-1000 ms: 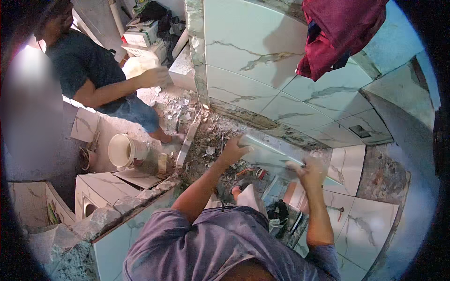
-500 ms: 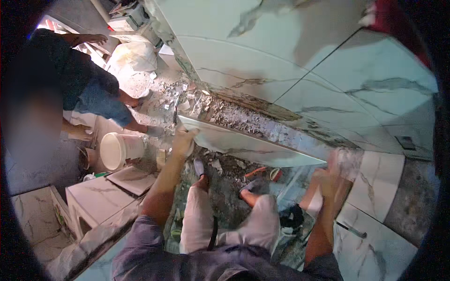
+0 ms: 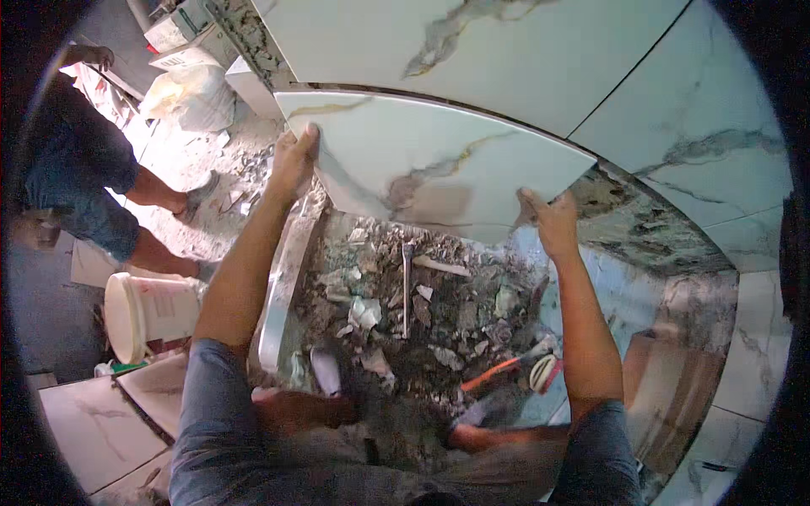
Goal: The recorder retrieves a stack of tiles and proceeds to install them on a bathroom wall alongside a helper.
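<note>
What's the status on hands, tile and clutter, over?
Left hand, right hand gripping marbled tile at opposite ends. Held just below wall tiles. Rubble, metal tool lying below.

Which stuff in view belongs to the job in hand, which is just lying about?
In the job, apparently:
marbled tile, gripped by left hand and right hand
tiled wall beside it

Lying about, apparently:
rubble
long-handled tool on the rubble
bucket
plastic bag
</note>
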Demonstrator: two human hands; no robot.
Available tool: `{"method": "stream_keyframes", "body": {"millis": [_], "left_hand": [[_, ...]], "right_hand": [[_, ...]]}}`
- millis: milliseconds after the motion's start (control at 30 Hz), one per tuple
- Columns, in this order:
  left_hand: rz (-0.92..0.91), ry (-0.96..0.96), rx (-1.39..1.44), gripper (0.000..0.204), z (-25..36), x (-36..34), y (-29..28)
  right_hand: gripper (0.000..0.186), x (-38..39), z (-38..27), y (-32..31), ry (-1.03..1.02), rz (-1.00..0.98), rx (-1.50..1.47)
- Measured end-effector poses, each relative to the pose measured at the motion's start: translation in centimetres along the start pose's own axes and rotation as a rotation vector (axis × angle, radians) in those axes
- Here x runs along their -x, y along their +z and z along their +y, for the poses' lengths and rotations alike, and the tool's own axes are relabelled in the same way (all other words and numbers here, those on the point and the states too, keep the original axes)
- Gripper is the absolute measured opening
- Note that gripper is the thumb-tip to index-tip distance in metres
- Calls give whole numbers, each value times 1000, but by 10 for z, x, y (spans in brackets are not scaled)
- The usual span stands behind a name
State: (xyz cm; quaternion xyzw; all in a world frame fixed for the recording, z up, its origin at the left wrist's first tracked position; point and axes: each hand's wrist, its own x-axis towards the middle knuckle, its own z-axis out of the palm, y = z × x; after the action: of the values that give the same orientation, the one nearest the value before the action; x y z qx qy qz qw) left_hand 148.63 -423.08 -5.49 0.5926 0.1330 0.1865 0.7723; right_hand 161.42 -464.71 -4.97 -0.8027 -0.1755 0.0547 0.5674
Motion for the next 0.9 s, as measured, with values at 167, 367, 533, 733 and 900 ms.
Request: {"method": "stream_keyframes", "body": {"millis": [167,367,533,733,900], "left_hand": [[41,85,-45,43,-20,-36,-17],[60,56,29,41,-39,-67,-32],[8,134,146,41,-55,-73,-36],[16,117,99,44,-51,-65,-33],[114,120,56,43,-58,-69,-31]], "right_hand": [[46,-23,41,39,-27,79,-38],[57,-38,57,58,-32,91,-42],[56,-43,51,62,21,85,-74],[56,-47,48,62,-19,106,-11],[51,-54,57,57,-32,110,64]]}}
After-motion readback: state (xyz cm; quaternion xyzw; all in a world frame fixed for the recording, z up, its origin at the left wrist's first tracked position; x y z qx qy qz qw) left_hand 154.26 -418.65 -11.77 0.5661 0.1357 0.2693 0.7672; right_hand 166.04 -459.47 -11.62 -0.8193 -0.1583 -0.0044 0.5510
